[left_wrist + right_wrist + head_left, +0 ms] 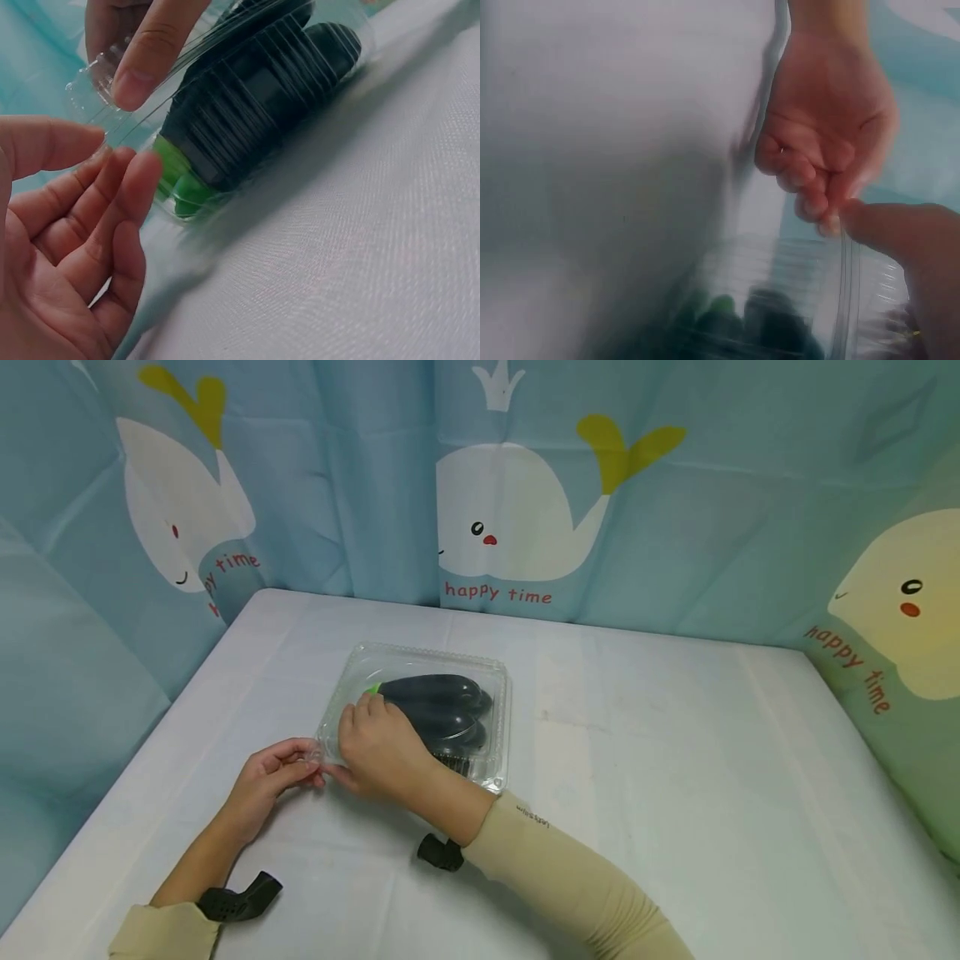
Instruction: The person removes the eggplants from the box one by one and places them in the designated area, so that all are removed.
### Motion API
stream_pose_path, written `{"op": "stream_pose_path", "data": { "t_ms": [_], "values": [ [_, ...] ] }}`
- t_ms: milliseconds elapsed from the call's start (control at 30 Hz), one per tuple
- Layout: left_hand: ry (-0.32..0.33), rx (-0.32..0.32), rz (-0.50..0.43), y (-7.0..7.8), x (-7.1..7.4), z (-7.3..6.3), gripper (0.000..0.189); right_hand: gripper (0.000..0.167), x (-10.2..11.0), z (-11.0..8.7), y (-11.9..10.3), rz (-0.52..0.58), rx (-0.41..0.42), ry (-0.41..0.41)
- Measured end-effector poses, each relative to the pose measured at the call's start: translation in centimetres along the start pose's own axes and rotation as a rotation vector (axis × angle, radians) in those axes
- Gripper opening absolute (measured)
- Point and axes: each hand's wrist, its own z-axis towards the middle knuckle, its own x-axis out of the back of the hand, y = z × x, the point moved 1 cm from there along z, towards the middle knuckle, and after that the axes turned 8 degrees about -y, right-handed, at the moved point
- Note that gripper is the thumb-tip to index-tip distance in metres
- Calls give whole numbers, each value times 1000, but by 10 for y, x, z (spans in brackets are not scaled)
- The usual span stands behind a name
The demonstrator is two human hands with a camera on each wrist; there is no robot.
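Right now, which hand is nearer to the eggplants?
Right. The right hand is over the clear container, beside the eggplants; the left hand is farther off, at the container's corner.

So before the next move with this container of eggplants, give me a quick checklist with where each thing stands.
1. Left hand at the container's near-left corner: ok, thumb and fingertips pinch the plastic there.
2. Right hand on the clear container: ok, fingers curl over the top, thumb at the edge.
3. Eggplants inside: ok, visible through the plastic.
4. Container over the tabletop: ok, well away from the far edge.
5. Container fully closed at that corner: cannot tell, the hands cover part of it.
6. Eggplant count: cannot tell, they overlap.
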Motion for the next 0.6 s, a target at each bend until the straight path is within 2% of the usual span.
{"op": "stream_pose_path", "data": {
  "t_ms": [333,467,600],
  "values": [
    [68,-33,59,1,-4,0,15,63,-3,5,-3,-63,12,3],
    [86,-48,67,1,-7,0,12,59,-6,6,-5,-101,43,37],
    [104,-52,86,1,-8,0,12,55,-10,6,-7,-192,96,96]
  ]
}}
